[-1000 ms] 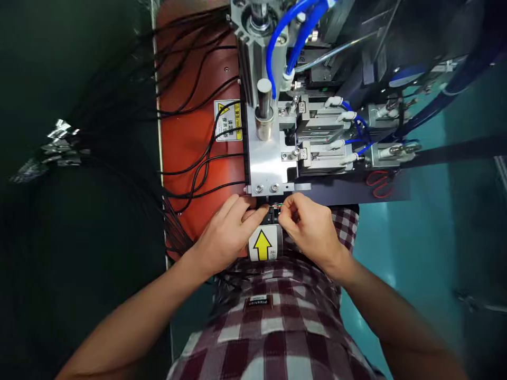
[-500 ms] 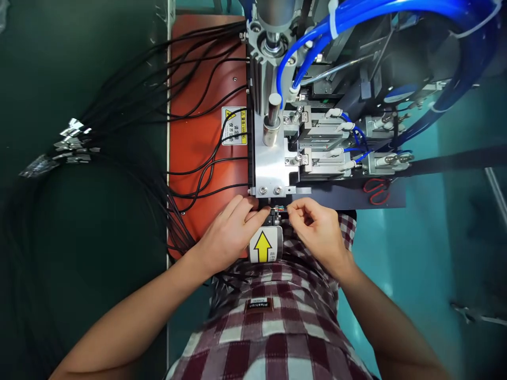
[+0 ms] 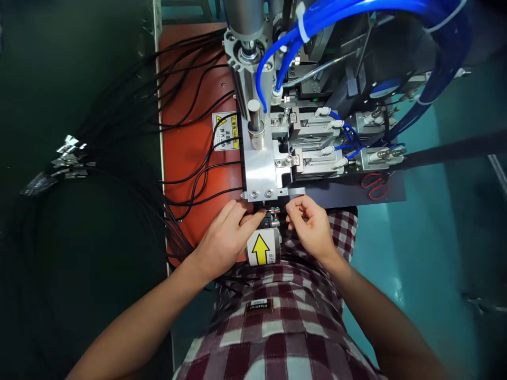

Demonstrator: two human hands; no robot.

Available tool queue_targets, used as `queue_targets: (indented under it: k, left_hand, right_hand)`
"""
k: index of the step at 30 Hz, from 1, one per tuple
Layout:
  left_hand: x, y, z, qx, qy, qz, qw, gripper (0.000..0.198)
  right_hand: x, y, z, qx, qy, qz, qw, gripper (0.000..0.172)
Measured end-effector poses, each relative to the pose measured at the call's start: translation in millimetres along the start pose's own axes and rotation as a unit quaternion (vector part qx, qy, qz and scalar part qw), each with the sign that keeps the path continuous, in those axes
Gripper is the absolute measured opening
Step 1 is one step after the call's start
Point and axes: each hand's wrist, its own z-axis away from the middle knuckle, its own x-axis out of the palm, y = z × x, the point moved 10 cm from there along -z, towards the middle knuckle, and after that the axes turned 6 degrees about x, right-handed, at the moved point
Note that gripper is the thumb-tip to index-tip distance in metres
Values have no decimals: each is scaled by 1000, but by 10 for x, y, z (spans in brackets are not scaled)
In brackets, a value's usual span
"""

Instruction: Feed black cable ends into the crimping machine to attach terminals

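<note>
My left hand [image 3: 227, 235] lies on the orange pad [image 3: 190, 153], its fingers pressed together and pinching a black cable end with coloured wires [image 3: 274, 211] just under the silver machine block [image 3: 259, 171]. My right hand [image 3: 311, 224] is curled in a pinch right of the wire tips, its fingertips close to them; what it holds is too small to make out. A white label with a yellow arrow [image 3: 261, 248] sits between my wrists.
Several black cables [image 3: 190, 105] fan leftward over the orange pad to a bunch of metal connectors [image 3: 63, 155]. Blue air hoses [image 3: 285, 47] and pneumatic fittings [image 3: 336, 142] rise behind. Red-handled scissors [image 3: 372, 184] lie at the right on a dark shelf.
My right hand has drawn slightly back to the right from the wire tips. My left hand keeps its pinch; the view has shifted a little.
</note>
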Motion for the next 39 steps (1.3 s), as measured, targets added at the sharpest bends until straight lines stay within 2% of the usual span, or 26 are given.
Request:
queue_targets:
  k: [6,10,15,19,21,25,29,34,39]
  left_hand:
    - [3,4,2,4,-9,3,1000,28]
    - [10,14,-16,4,-25,-26,999,28]
    - [-5,46,-46,8,-24,-60,998,26]
    - [-10,28,-61,2,-26,-64,998,25]
    - [-11,22,-68,-4,-34,-74,997,25]
    - [-31,78,-77,-15,-51,-142,988,27]
    - [79,134,-61,-35,-100,-115,988,33]
    - [67,63,-48,-71,-48,-61,994,30]
    - [61,42,-10,-74,-21,-53,996,32]
  right_hand:
    - [178,84,-21,38,-73,-60,995,28]
    - [269,30,-19,29,-67,-75,994,24]
    - [266,0,-19,5,-36,-73,997,22]
    - [353,110,-49,58,-86,-135,985,25]
    - [370,104,-53,52,-101,-135,984,27]
    - [351,74,-56,29,-85,-134,987,28]
    - [425,108,-78,49,-99,-203,973,31]
    - [435,138,-113,51,-120,-219,967,38]
    - [359,103,-92,4,-81,-131,988,39]
